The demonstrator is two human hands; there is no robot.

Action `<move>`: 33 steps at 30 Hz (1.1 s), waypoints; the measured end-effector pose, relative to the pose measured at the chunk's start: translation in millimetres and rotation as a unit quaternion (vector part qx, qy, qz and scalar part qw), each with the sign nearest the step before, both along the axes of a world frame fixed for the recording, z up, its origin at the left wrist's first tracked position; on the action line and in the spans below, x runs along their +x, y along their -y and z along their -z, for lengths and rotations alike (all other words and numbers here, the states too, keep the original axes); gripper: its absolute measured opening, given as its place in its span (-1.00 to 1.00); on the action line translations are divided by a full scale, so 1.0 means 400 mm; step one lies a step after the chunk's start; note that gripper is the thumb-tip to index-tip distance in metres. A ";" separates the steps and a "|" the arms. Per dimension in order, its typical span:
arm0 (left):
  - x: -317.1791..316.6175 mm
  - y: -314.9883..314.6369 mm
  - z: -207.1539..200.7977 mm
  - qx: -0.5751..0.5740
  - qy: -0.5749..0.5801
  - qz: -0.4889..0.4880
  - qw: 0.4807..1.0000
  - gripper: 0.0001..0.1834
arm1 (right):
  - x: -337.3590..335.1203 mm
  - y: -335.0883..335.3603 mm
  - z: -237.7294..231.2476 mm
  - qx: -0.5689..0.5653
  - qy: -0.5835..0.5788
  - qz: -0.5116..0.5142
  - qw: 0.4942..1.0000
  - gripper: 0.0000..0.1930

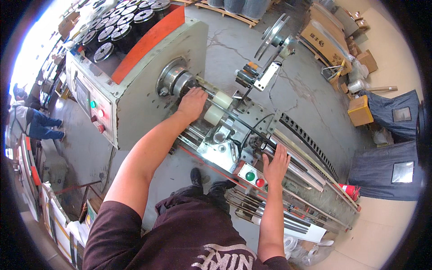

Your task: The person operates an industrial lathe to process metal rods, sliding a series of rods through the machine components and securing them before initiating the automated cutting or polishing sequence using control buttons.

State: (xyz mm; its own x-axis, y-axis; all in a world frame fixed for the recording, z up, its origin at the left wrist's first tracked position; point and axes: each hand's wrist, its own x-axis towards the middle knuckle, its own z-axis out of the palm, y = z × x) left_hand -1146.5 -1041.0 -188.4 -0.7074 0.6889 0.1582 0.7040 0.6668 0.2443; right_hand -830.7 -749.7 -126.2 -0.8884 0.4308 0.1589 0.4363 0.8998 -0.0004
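Note:
My left hand (192,105) is at the round metal chuck (173,78) of a grey-green winding machine (157,67), its fingers bent over the dark shaft (245,128) beside the chuck; their tips are partly hidden. Just right of it, two pale cream rollers (218,109) sit by the shaft. My right hand (276,165) lies with fingers stretched out at the shaft's right part, above a small box with green and red buttons (253,176). Whether its fingertips touch the shaft, I cannot tell.
Black spools (121,31) crowd the machine's top behind an orange guard (148,45). A control panel (90,101) faces left. Past the rollers stands an arm with a reel (272,37). Long rails (306,173) run right. Cartons (326,42) line the far right; a person (36,117) stands left.

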 end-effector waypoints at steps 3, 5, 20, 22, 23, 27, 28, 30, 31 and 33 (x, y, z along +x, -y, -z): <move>-0.018 0.006 0.034 0.025 -0.022 -0.001 0.999 -0.29 | -0.001 0.006 -0.005 0.009 0.007 0.011 1.000 -0.18; -0.031 0.008 0.048 0.009 -0.027 0.004 1.000 -0.26 | -0.003 0.012 -0.012 0.019 0.019 0.018 0.999 -0.18; -0.097 0.022 0.031 -0.034 0.034 0.053 0.997 -0.40 | -0.013 0.047 -0.041 -0.002 0.040 0.081 0.996 -0.21; -0.101 0.015 0.001 -0.048 0.062 0.073 0.994 -0.44 | -0.012 0.045 -0.037 0.000 0.043 0.087 0.995 -0.21; -0.104 0.018 0.009 -0.039 0.057 0.071 0.995 -0.46 | -0.017 0.050 -0.038 -0.002 0.044 0.086 0.995 -0.22; -0.112 0.018 0.023 -0.008 0.052 0.087 0.995 -0.50 | -0.030 0.064 -0.036 0.000 0.042 0.082 0.996 -0.23; -0.113 0.014 0.022 -0.001 0.055 0.096 0.994 -0.51 | -0.032 0.066 -0.034 0.002 0.041 0.080 0.996 -0.24; -0.105 0.000 0.027 -0.010 0.052 0.092 0.994 -0.55 | -0.039 0.074 -0.032 -0.001 0.043 0.080 0.996 -0.24; -0.101 -0.005 0.030 -0.014 0.051 0.091 0.994 -0.57 | -0.044 0.077 -0.030 -0.003 0.044 0.080 0.996 -0.24; -0.101 -0.010 0.030 -0.010 0.049 0.104 0.993 -0.59 | -0.053 0.086 -0.026 -0.001 0.038 0.075 0.996 -0.24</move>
